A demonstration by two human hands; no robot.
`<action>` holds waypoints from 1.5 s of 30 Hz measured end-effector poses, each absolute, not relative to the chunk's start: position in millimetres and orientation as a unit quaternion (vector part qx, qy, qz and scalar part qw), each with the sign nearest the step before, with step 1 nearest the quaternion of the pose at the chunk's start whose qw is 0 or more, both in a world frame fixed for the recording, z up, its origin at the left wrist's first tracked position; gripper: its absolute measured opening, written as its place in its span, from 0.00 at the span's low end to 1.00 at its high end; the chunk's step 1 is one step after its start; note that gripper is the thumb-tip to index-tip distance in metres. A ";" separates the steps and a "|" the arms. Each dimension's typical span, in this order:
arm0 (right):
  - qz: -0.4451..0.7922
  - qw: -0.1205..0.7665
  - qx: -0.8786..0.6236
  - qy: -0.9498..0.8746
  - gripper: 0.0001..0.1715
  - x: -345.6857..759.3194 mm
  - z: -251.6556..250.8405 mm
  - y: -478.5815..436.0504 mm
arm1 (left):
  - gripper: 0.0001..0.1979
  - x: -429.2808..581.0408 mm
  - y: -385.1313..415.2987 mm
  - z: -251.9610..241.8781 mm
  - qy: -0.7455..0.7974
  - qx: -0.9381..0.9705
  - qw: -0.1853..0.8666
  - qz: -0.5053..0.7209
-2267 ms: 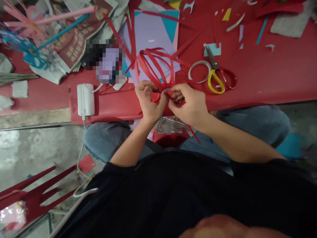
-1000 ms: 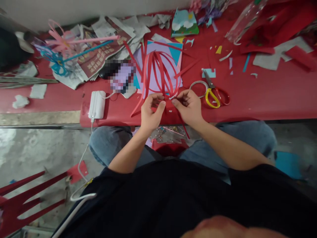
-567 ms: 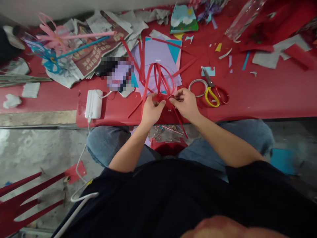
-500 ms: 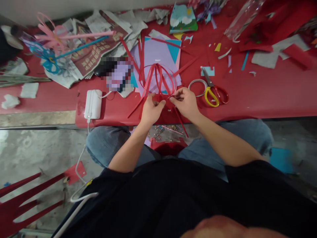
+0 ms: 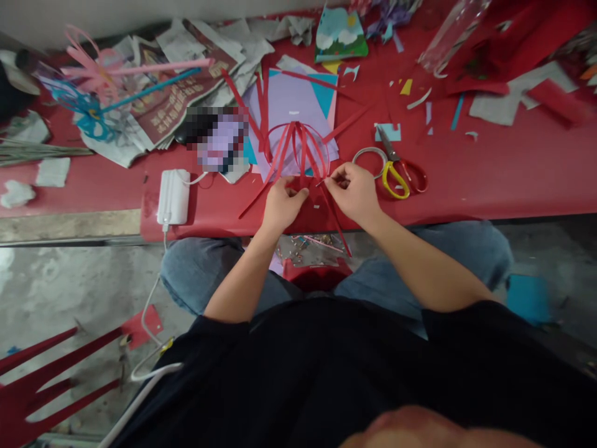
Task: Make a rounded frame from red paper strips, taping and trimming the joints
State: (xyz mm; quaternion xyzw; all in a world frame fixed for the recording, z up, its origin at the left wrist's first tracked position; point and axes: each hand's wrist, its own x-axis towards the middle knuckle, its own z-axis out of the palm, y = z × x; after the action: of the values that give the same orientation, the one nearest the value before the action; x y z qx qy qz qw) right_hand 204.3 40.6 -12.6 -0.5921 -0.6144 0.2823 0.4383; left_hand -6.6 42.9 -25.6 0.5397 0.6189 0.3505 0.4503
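Note:
A bow-like bundle of narrow red strips (image 5: 303, 149) fans out in loops and loose tails over a stack of lilac paper (image 5: 289, 99). My left hand (image 5: 283, 204) is at the lower left of the bundle, its fingers curled around strips, with the thumb to the right; the fingertips are partly hidden. To the right of the loops, my right hand (image 5: 353, 190) pinches a small, thin piece between thumb and forefinger, too small to name. Scissors with yellow and red handles (image 5: 396, 179) and a coil of wire or thin cord (image 5: 370, 163) lie right of that hand.
On the red table (image 5: 513, 180), crumpled newspaper (image 5: 177, 106) and pink and blue ribbon-like crafts (image 5: 100, 74) lie left. A white power bank (image 5: 173, 196) with a cable is near the front edge. Paper scraps (image 5: 405, 87) and a clear bottle (image 5: 452, 37) are right.
My right hand has drawn slightly away from the loops to the right, still pinching. My left hand has hardly moved. The whole view has shifted a little.

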 end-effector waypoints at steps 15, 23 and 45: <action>0.088 0.165 -0.744 -0.641 0.07 333.9 72.0 61.5 | 0.07 -7.9 42.4 -15.7 0.627 0.588 0.392 0.328; 0.117 0.020 -0.781 -0.613 0.27 338.6 59.1 66.7 | 0.06 -6.8 41.1 -12.3 0.625 0.598 0.385 0.322; 0.089 0.136 -0.616 -0.771 0.06 304.4 4.3 63.1 | 0.06 1.7 19.3 -4.6 0.602 0.554 0.412 0.402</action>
State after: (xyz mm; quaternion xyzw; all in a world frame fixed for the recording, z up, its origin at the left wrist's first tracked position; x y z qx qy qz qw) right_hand 304.4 63.1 4.3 -0.6157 -0.7711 0.0889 0.1356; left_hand 1.7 19.3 -4.6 0.5538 0.6020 0.4015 0.4120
